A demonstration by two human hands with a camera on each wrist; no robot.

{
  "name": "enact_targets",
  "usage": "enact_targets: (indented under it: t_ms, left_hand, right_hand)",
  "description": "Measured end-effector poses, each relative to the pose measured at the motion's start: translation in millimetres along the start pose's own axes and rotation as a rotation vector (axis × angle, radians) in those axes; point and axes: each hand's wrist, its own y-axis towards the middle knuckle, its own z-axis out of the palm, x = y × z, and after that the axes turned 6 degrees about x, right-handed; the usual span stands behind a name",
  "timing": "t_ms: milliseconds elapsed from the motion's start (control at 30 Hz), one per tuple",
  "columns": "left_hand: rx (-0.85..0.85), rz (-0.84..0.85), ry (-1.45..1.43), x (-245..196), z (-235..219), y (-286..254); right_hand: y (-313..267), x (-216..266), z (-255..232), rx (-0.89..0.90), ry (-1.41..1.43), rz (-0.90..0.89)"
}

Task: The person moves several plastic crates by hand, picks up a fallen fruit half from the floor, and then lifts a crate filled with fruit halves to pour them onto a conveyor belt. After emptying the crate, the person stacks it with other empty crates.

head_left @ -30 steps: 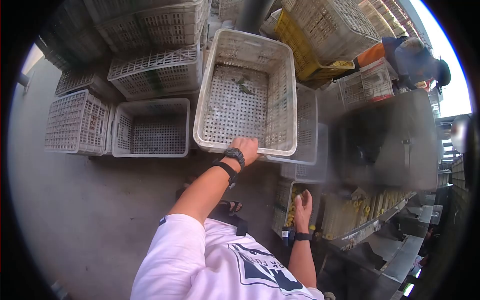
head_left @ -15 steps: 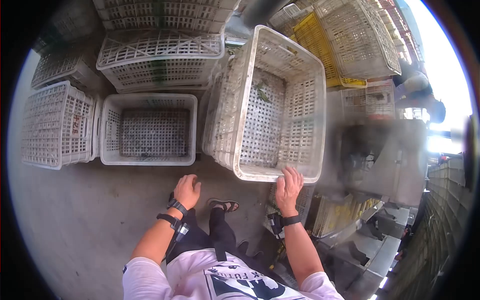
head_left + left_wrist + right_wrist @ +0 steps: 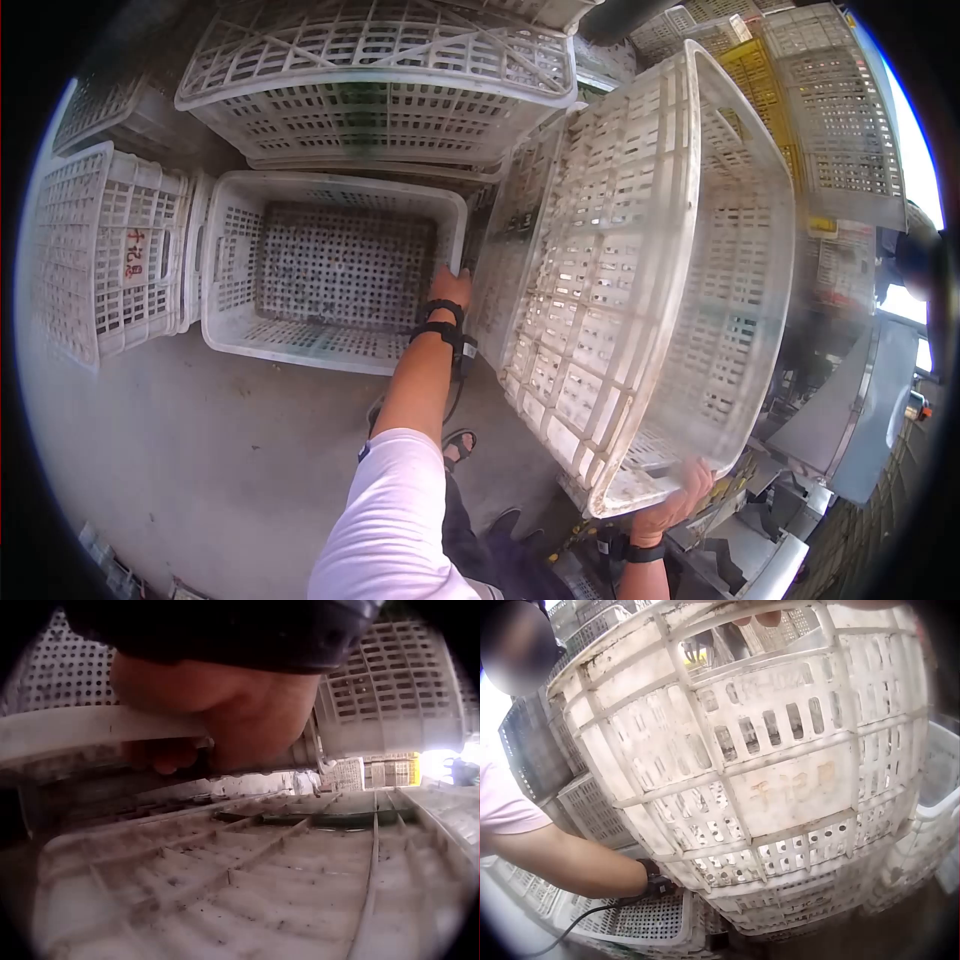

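At the far left, a crate with red characters (image 3: 112, 290) is set beside an open-topped crate (image 3: 345, 255), whose dark, perforated bottom is exposed. The right rim of that open-topped crate is gripped by the left hand (image 3: 452, 288) – its fingers are curled beneath the edge. Behind it, stacked crates (image 3: 400, 118) are lined up. Farther right, a tilted crate (image 3: 610, 250) is held at the near short end by the right hand (image 3: 678, 500) – its rim is gripped, with fingertips shown in the handle slot. Beyond its far right corner, a yellow crate (image 3: 752, 85) is partly hidden
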Motion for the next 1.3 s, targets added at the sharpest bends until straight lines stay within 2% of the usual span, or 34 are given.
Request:
enact_targets:
  t_ms: [100,167,233,500,700,767,800,833,900,1000,1067,1133,1233,1300]
  left_hand:
    - [-0.143,0.030,0.075,-4.7,-4.6,-12.1]
    - [-0.176,0.005,0.098,-8.3,-14.7,-29.0]
    - [-0.196,0.063,0.194,-8.9,-33.3,-47.7]
    - [-0.325,0.212,0.243,12.5,-75.6,-169.8]
    - [-0.470,0.381,0.063,19.7,-121.0,-259.9]
    - [-0.542,0.400,-0.115,35.1,-133.3,-286.3]
    - [-0.481,0.328,-0.230,63.5,-140.2,-282.5]
    - [-0.505,0.348,-0.231,67.6,-153.8,-305.1]
    - [-0.228,0.191,-0.636,54.7,-180.8,-370.8]
    - [-0.277,0.229,-0.758,54.7,-200.1,-453.2]
    - [-0.281,0.307,-0.785,55.8,-207.5,-509.0]
    - [-0.283,0.392,-0.735,46.2,-206.2,-563.8]
    - [-0.268,0.512,-0.661,29.9,-196.4,-638.0]
    - [-0.239,0.629,-0.470,27.0,-186.3,-678.8]
  right_hand:
    - [-0.7,-3.5,0.7,0.011,0.002,-0.013]
    - [-1.5,-4.7,-1.5,0.012,0.009,-0.015]
    - [-3.3,-10.9,-1.4,0.056,0.039,-0.041]
    - [-1.8,-2.9,-6.1,0.048,0.075,-0.012]
    - [0.2,-2.6,-16.7,0.027,0.151,-0.025]
    - [-0.2,-2.5,-18.9,0.063,0.142,-0.026]
    - [-0.6,-3.6,-20.5,0.046,0.165,-0.038]
    - [-1.5,-5.3,-22.5,0.089,0.171,-0.051]
    - [-5.0,-6.1,-30.9,0.100,0.191,-0.059]
    - [-18.2,2.1,-52.2,-0.001,0.277,-0.090]
    - [-42.9,21.0,-70.3,0.073,0.472,-0.215]
    - [-68.6,44.6,-87.0,0.272,0.679,-0.247]
    - [-108.2,70.3,-98.8,0.522,0.977,-0.228]
    - [-126.8,78.4,-107.8,0.675,1.164,-0.169]
